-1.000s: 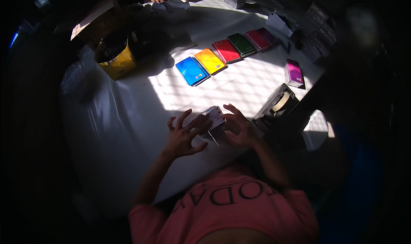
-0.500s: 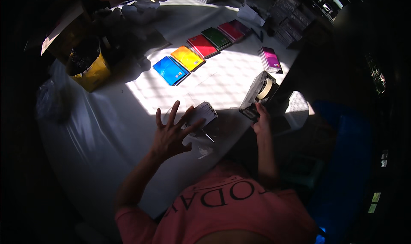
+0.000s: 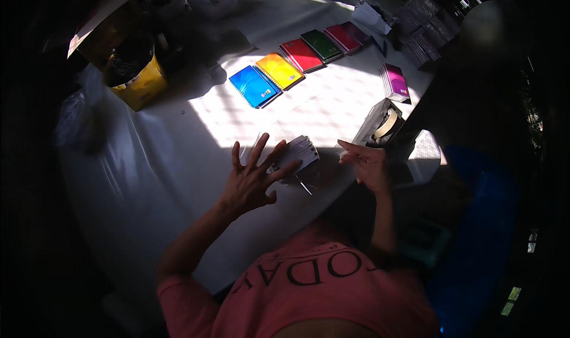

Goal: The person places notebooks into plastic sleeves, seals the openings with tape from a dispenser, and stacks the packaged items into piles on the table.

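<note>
My left hand (image 3: pixel 252 178) lies flat with fingers spread, pressing on a small white stack of notebooks (image 3: pixel 297 152) on the white table (image 3: pixel 178 160). My right hand (image 3: pixel 366 163) hovers just right of the stack with its fingers apart, holding nothing that I can see. It is close to a tape dispenser (image 3: pixel 381 124) near the table's right edge. A small piece of tape or a thin scrap (image 3: pixel 304 186) lies beside the stack.
A row of spiral notebooks lies farther back: blue (image 3: pixel 253 86), yellow (image 3: pixel 279 70), red (image 3: pixel 301 54), green (image 3: pixel 321 45) and another red (image 3: pixel 343 37). A purple notebook (image 3: pixel 394 80) lies at the right. A yellow bucket (image 3: pixel 135 75) and a cardboard box (image 3: pixel 98 23) stand at the back left.
My right hand left the stack, reached to the tape dispenser, and has now come back toward the stack. My left hand stays spread on the stack.
</note>
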A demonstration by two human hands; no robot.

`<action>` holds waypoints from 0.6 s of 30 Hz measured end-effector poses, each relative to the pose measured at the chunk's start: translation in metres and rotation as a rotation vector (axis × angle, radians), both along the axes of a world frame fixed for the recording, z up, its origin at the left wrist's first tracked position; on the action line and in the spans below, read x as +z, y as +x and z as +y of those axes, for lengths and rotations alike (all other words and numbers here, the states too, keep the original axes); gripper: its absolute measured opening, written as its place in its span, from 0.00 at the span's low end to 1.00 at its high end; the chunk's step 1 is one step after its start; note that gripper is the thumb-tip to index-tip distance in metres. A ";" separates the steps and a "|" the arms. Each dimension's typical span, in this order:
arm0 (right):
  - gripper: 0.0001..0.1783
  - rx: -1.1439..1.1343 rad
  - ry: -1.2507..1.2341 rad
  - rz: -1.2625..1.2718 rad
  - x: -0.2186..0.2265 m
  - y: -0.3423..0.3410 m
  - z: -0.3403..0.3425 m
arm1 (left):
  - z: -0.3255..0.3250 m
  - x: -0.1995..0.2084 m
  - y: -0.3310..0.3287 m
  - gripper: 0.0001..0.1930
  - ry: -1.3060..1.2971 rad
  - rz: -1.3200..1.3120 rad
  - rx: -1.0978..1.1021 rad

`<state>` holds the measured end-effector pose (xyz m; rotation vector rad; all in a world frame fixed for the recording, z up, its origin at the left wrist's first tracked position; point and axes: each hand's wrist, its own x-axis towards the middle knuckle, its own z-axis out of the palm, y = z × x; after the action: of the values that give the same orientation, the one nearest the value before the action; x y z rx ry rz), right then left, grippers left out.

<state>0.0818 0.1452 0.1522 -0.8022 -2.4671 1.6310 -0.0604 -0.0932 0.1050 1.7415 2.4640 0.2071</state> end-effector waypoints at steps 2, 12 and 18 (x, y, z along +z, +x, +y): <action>0.36 0.372 -0.125 -0.159 0.029 -0.044 -0.010 | -0.002 0.000 0.001 0.53 -0.019 0.004 0.010; 0.58 0.583 0.874 -0.314 0.008 -0.117 -0.041 | 0.006 0.009 0.002 0.52 -0.087 0.009 0.024; 0.43 0.829 0.195 0.013 -0.015 -0.082 0.034 | 0.013 -0.016 0.021 0.37 0.223 -0.008 0.148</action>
<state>-0.0004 0.1789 0.1376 0.3209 -3.0898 1.4795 -0.0393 -0.0800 0.0889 1.6288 2.6540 0.5202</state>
